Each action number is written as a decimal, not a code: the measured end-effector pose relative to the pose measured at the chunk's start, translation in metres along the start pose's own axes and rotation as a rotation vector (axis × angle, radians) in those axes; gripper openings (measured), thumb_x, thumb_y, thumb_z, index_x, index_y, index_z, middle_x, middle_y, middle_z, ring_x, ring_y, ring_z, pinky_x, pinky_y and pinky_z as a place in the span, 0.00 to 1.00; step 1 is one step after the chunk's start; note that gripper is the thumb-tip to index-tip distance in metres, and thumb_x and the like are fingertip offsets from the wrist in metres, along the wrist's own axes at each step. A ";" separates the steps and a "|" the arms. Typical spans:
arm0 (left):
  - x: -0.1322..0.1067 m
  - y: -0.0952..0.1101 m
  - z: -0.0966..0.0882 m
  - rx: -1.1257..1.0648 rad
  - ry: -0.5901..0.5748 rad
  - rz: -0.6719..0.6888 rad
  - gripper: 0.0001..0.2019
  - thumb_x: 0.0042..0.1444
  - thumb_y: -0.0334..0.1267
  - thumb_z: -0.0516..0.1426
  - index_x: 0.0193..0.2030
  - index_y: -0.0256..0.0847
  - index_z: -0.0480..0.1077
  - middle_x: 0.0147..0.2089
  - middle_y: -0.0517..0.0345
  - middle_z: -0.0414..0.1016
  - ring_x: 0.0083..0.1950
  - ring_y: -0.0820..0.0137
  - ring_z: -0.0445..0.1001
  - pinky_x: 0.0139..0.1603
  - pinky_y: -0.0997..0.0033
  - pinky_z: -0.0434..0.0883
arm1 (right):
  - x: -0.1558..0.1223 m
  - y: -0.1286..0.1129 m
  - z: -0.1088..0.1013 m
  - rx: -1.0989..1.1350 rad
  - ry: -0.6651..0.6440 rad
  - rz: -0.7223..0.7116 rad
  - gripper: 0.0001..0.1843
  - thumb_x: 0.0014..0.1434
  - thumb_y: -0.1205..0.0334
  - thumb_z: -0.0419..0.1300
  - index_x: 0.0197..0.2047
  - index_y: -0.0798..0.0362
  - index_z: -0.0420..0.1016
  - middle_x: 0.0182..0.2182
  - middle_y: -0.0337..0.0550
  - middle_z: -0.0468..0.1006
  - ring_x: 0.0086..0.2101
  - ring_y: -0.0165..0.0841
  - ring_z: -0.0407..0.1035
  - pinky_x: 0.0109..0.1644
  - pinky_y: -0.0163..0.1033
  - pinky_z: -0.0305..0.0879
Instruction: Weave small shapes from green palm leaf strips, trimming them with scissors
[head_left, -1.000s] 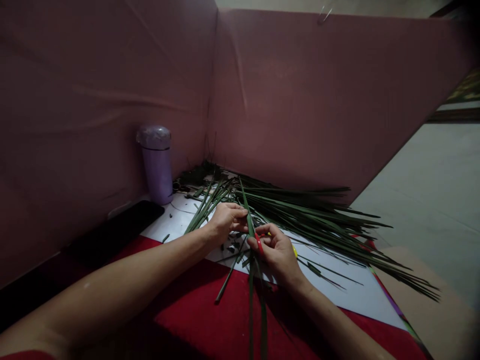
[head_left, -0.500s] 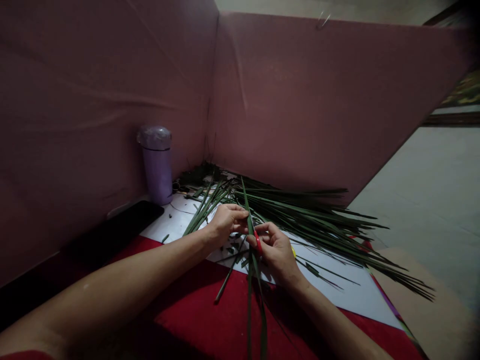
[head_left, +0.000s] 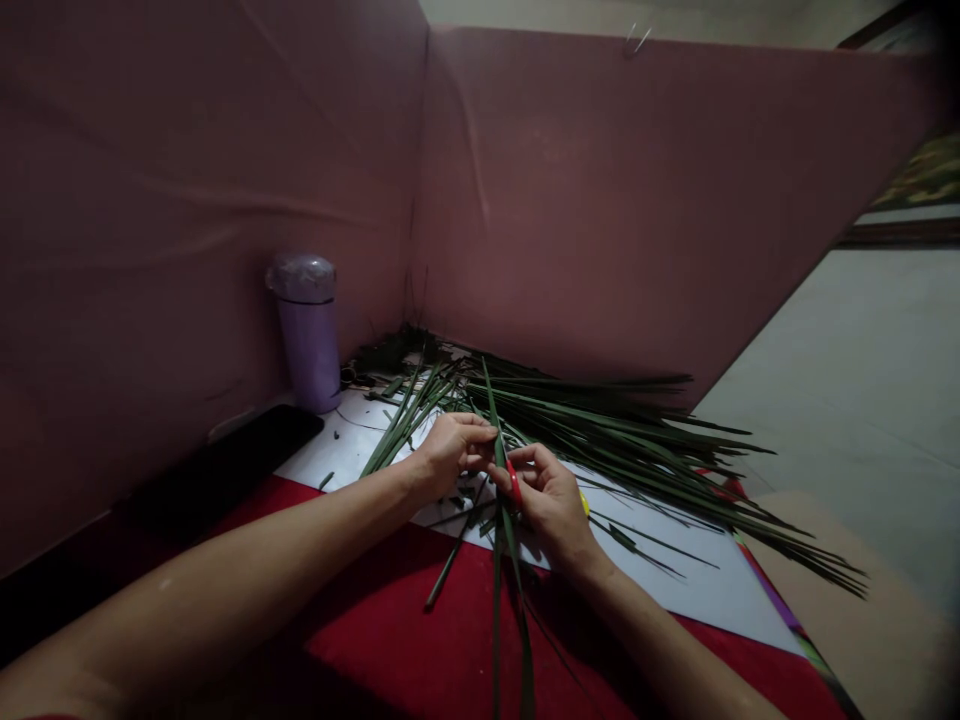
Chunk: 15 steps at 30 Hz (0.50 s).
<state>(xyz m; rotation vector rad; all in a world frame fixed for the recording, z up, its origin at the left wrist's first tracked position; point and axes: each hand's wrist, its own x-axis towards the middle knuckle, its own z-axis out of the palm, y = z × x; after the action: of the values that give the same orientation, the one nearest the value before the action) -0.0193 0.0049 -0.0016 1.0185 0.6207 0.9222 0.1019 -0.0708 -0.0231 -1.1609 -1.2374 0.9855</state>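
Note:
My left hand pinches a long green leaf between thumb and fingers. The leaf's tip points up and away, and its split lower strips hang over the red cloth toward me. In my right hand is a pair of scissors with red handles, the fingers wrapped round them. Its blades lie against the leaf and are mostly hidden, so how far they are parted is unclear. Something yellow shows just beyond my right hand. Small leaf scraps lie under the hands.
A big bundle of long leaves spreads to the right; a smaller bunch lies left. White paper covers part of the red cloth. At left are a purple tumbler and a dark flat object. Pink panels stand behind.
The hands stay at the leaf with almost no movement; the left fingers and right thumb are slightly closer together. The whole view has shifted a little.

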 end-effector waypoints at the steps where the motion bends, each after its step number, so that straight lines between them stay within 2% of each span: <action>1: 0.000 0.000 0.000 0.001 -0.003 -0.002 0.06 0.41 0.28 0.59 0.20 0.33 0.64 0.19 0.61 0.62 0.20 0.80 0.62 0.19 0.81 0.60 | 0.000 -0.001 0.000 0.005 -0.003 0.002 0.18 0.46 0.52 0.65 0.32 0.52 0.62 0.14 0.26 0.59 0.15 0.21 0.48 0.18 0.28 0.42; 11: 0.000 -0.003 -0.001 0.048 -0.035 -0.014 0.07 0.42 0.31 0.60 0.21 0.35 0.64 0.19 0.61 0.65 0.19 0.79 0.63 0.19 0.79 0.59 | 0.002 -0.004 -0.002 -0.015 0.011 -0.002 0.18 0.45 0.53 0.65 0.32 0.52 0.63 0.14 0.28 0.63 0.16 0.22 0.51 0.18 0.28 0.46; 15: -0.001 -0.003 -0.001 0.112 -0.024 -0.005 0.06 0.43 0.33 0.60 0.23 0.35 0.65 0.23 0.59 0.69 0.20 0.78 0.65 0.20 0.78 0.60 | 0.002 -0.004 -0.003 -0.011 0.012 0.019 0.18 0.45 0.52 0.65 0.33 0.53 0.64 0.15 0.29 0.64 0.16 0.22 0.53 0.18 0.28 0.48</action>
<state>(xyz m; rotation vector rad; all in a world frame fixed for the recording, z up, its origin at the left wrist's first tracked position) -0.0191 0.0040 -0.0048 1.1258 0.6599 0.8769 0.1045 -0.0701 -0.0188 -1.1878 -1.2259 0.9862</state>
